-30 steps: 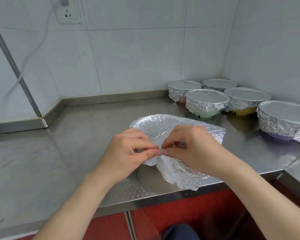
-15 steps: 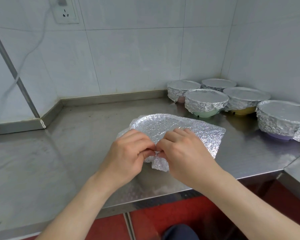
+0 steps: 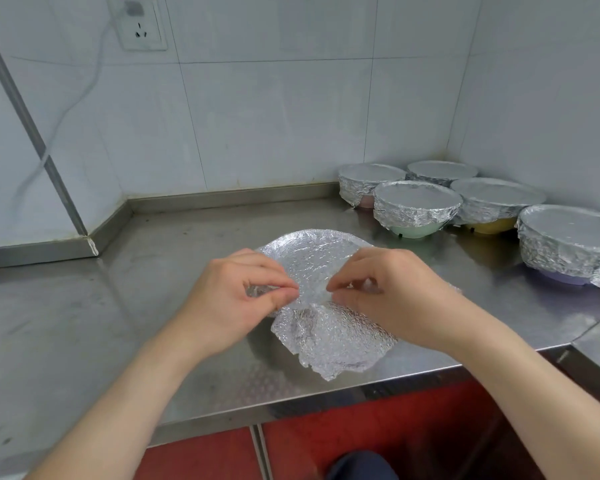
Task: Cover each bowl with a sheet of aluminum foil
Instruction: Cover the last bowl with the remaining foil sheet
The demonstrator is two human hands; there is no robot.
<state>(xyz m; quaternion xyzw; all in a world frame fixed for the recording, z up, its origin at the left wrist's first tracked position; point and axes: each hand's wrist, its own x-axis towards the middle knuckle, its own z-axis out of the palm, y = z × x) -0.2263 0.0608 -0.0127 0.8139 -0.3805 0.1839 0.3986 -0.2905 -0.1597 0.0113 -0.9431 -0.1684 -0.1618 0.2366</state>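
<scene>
A crinkled sheet of aluminum foil (image 3: 329, 337) lies over a round dish (image 3: 312, 244) near the counter's front edge, with a loose flap hanging toward me. My left hand (image 3: 236, 299) pinches the foil at the near rim between thumb and fingers. My right hand (image 3: 388, 292) pinches the foil a short way to the right. The dish under the foil is hidden apart from its round outline. Several foil-covered bowls stand at the back right, among them a green one (image 3: 416, 209) and a purple one (image 3: 572, 247).
The steel counter (image 3: 84, 323) runs left to a raised back edge and a tiled wall. A wall socket (image 3: 141, 26) with a white cable is at upper left. Red floor (image 3: 361, 427) shows below the counter's front edge.
My hands have moved apart along the near rim. The loose foil flap, tucked up half a second ago, now hangs out toward the counter's edge again.
</scene>
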